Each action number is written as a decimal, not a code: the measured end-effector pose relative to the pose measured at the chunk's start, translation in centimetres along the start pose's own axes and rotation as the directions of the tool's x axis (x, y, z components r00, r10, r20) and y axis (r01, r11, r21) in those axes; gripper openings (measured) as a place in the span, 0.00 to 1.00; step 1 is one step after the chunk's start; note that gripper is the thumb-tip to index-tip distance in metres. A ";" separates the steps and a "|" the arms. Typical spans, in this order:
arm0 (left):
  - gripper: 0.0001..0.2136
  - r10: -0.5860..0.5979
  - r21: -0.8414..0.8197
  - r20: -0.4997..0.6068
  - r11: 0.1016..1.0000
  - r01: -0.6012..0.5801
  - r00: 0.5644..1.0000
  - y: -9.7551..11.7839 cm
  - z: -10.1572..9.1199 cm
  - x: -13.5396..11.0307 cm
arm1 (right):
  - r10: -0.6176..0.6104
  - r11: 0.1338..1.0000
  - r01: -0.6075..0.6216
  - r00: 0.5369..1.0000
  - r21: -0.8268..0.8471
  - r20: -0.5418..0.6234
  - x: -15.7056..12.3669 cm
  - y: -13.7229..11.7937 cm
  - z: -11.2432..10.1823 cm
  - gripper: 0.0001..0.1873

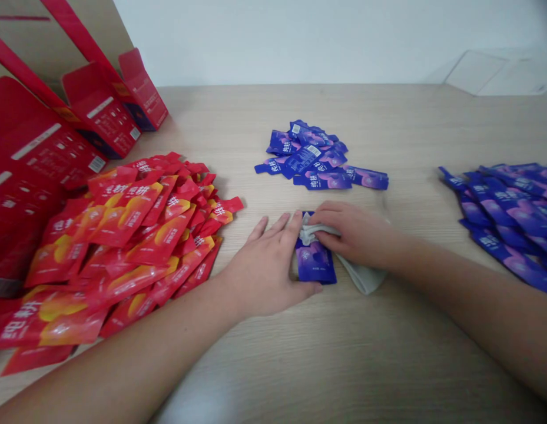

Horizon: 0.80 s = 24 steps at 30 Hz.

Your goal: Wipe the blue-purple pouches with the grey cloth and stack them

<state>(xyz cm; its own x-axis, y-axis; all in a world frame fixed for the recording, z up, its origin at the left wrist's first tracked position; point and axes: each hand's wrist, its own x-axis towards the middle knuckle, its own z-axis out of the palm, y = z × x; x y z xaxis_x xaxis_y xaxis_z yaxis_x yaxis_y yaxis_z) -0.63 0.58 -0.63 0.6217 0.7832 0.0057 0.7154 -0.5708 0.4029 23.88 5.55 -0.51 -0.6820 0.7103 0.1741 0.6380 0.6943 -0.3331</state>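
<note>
A blue-purple sachet (315,265) lies flat on the table between my hands. My left hand (268,268) rests along its left side with fingers stretched out, the thumb at its lower edge and a fingertip by its top. My right hand (348,229) pinches a pale cloth (365,277), and a bunched part of it presses on the sachet's upper half. The rest of the cloth trails onto the table under that hand. Part of the sachet's top is hidden by cloth and fingers.
A loose pile of blue-purple sachets (308,156) lies beyond my hands. More blue-purple sachets (511,212) are stacked at the right. Many red-orange sachets (136,235) are heaped at the left, before red cartons (103,112). A white object (498,73) stands by the back wall.
</note>
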 end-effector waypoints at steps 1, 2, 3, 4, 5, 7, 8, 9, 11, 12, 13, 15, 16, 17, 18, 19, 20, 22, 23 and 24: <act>0.57 -0.002 0.002 0.001 1.000 0.002 1.000 0.0 0.0 0.0 | 0.025 0.999 -0.025 0.999 -0.022 -0.023 0.0 0.4 0.0 0.12; 0.56 -0.001 0.003 0.001 1.000 0.001 1.000 0.0 0.0 0.0 | 0.042 0.998 -0.044 0.998 -0.040 -0.047 -0.1 0.8 -0.1 0.12; 0.55 0.001 0.003 -0.002 1.000 -0.001 1.000 0.0 0.0 0.0 | 0.053 0.997 -0.056 0.996 -0.049 -0.068 -0.2 1.0 -0.3 0.12; 0.55 0.003 0.002 -0.006 1.000 -0.003 1.000 0.0 0.0 0.0 | 0.058 0.997 -0.062 0.995 -0.043 -0.087 -0.4 1.0 -0.6 0.11; 0.55 0.004 0.003 -0.011 1.000 -0.004 1.000 0.0 0.0 0.0 | 0.058 0.998 -0.060 0.994 -0.018 -0.096 -0.7 0.9 -1.0 0.11; 0.55 0.005 0.009 -0.015 1.000 -0.005 1.000 0.0 0.0 0.0 | 0.039 0.996 -0.033 0.997 0.079 -0.069 -1.2 0.2 -1.9 0.10; 0.56 0.005 0.012 -0.014 1.000 -0.005 1.000 -0.1 0.0 0.0 | 0.017 0.990 -0.014 1.000 0.143 -0.018 -1.4 -0.4 -2.3 0.10; 0.56 0.004 0.013 -0.013 1.000 -0.004 1.000 -0.1 0.1 0.0 | -0.013 0.978 0.002 0.999 0.209 0.047 -1.5 -1.0 -2.7 0.10; 0.54 0.007 0.006 -0.011 1.000 -0.007 1.000 -0.1 0.1 -0.1 | -0.091 0.947 0.028 0.979 0.321 0.182 -1.7 -2.3 -3.3 0.09; 0.53 0.012 -0.001 -0.013 1.000 -0.012 1.000 0.0 0.1 -0.1 | -0.129 0.934 0.039 0.964 0.356 0.232 -1.7 -2.8 -3.3 0.09; 0.52 0.017 -0.008 -0.016 1.000 -0.017 1.000 0.0 0.1 -0.1 | -0.158 0.926 0.050 0.952 0.374 0.263 -1.6 -3.1 -3.3 0.10; 0.51 0.026 -0.021 -0.020 0.999 -0.026 0.999 0.1 0.1 -0.2 | -0.179 0.928 0.074 0.949 0.366 0.260 -1.4 -3.3 -2.9 0.09; 0.52 0.027 -0.024 -0.020 0.999 -0.027 0.999 0.1 0.1 -0.2 | -0.171 0.935 0.079 0.955 0.347 0.243 -1.3 -3.2 -2.6 0.08; 0.52 0.025 -0.026 -0.020 0.999 -0.026 0.999 0.1 0.1 -0.2 | -0.153 0.945 0.076 0.963 0.319 0.223 -1.2 -2.9 -2.2 0.07; 0.53 0.023 -0.025 -0.020 0.999 -0.024 1.000 0.2 0.2 -0.1 | -0.128 0.958 0.068 0.971 0.278 0.204 -1.1 -2.4 -1.9 0.06; 0.53 0.020 -0.022 -0.019 1.000 -0.021 1.000 0.2 0.2 -0.1 | -0.101 0.972 0.059 0.979 0.225 0.180 -1.0 -1.9 -1.6 0.07; 0.54 0.016 -0.019 -0.017 1.000 -0.016 1.000 0.3 0.2 -0.1 | -0.073 0.986 0.048 0.986 0.161 0.148 -0.9 -1.4 -1.3 0.07; 0.55 0.004 -0.013 -0.011 1.000 -0.004 1.000 0.3 0.1 -0.1 | -0.006 1.000 0.004 0.998 0.025 0.060 -0.7 0.0 -0.8 0.09; 0.56 0.001 -0.010 -0.006 1.000 -0.001 1.000 0.4 0.1 -0.2 | 0.031 0.999 -0.031 1.000 -0.031 0.003 -0.6 0.7 -0.6 0.10; 0.55 0.005 -0.005 0.003 1.000 -0.005 1.000 0.4 0.0 -0.2 | 0.070 0.995 -0.073 0.996 -0.072 -0.052 -0.6 1.4 -0.4 0.11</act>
<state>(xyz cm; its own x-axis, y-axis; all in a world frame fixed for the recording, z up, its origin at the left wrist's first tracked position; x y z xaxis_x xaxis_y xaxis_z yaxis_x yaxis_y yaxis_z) -0.44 0.16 -0.45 0.6260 0.7798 0.0052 0.7108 -0.5733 0.4075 25.36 6.15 -0.74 -0.6162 0.7621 0.1987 0.7104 0.6468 -0.2776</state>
